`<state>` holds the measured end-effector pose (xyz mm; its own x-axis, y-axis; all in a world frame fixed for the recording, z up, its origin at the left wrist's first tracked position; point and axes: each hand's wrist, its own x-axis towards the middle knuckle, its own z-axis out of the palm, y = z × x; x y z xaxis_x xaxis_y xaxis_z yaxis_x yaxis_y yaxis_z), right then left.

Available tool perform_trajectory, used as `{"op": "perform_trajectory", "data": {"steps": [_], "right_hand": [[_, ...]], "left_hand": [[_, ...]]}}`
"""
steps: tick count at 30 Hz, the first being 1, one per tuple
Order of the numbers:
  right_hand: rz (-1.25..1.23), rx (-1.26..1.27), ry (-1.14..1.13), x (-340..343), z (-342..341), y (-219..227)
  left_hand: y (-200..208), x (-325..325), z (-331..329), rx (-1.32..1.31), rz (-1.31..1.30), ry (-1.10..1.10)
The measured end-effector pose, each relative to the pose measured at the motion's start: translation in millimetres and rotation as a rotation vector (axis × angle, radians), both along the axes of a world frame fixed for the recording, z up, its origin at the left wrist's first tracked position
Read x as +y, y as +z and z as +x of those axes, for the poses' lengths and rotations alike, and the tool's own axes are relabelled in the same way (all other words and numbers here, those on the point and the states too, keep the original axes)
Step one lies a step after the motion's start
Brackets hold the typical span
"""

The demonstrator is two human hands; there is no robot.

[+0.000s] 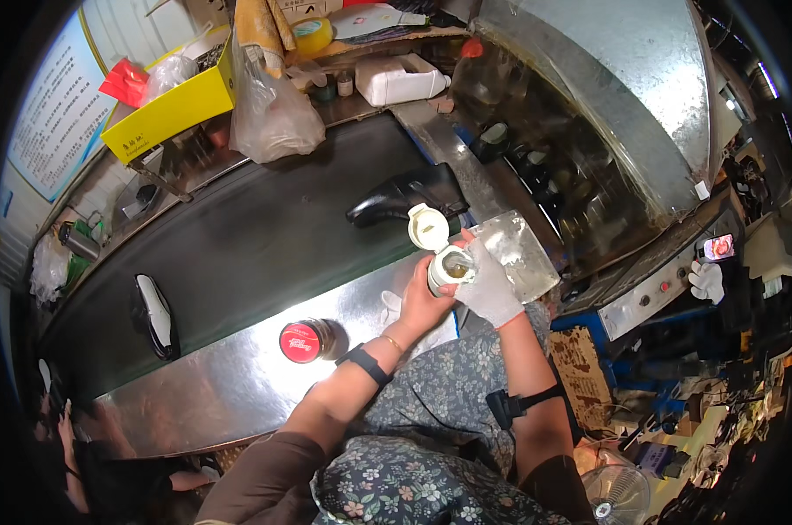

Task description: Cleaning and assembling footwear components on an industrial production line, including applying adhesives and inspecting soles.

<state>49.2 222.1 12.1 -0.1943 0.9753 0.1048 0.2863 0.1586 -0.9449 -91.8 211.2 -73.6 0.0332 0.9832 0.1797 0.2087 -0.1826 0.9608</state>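
The jar [442, 278] is small, white and round-mouthed, with its white lid [428, 227] flipped up and leaning back toward the far left. The lid's pale inside faces the camera and has a small darker mark at its middle. In the jar's mouth shows something yellowish and partly see-through; what it is cannot be made out. The jar is held up in front of the person, over the near edge of the metal desk [203, 398], tilted a little so its mouth faces up toward the camera. A black shoe [413, 194] lies beyond it on the dark belt [265, 219].

The left hand [426, 302], bare, is wrapped round the jar's left side, its forearm slanting up from the lower left with a black strap [366, 362] below the wrist. The right hand [492, 284], in a white glove with bare fingertips, comes in from the right, wrist bent inward, its thumb against the jar near the rim and its fingers about the mouth; whether they pinch anything cannot be told. A red-topped jar [303, 341] stands on the desk, left of the left forearm.
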Motion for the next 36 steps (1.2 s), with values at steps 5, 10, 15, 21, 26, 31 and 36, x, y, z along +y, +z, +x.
{"op": "perform_trajectory", "data": {"steps": [5,10,15,21,26,31,36], "right_hand": [[0.309,-0.588,-0.181,-9.8,-22.7,11.0],[0.35,-0.514,-0.266,-23.2,-19.8,20.6],[0.083,-0.245,-0.418,-75.9,-17.6,23.9],[0.658,-0.452,-0.601,-23.5,20.4,50.4],[0.112,-0.449,-0.364,-17.6,48.7,54.4],[-0.173,-0.446,0.325,-106.7,23.6,135.2],[0.018,-0.271,-0.163,-67.4,35.0,97.5]], "left_hand": [[-7.6,1.4,-3.4,-0.019,-0.002,0.019],[-4.5,0.5,1.2,0.052,0.066,0.055],[-1.2,1.2,-4.0,0.07,0.061,0.001],[-0.4,-0.2,-7.5,0.102,0.065,-0.004],[-5.3,1.5,-2.7,0.132,0.061,-0.006],[-0.2,2.8,-9.8,0.016,0.118,-0.086],[0.3,-1.0,-8.3,-0.06,0.065,-0.105]]}}
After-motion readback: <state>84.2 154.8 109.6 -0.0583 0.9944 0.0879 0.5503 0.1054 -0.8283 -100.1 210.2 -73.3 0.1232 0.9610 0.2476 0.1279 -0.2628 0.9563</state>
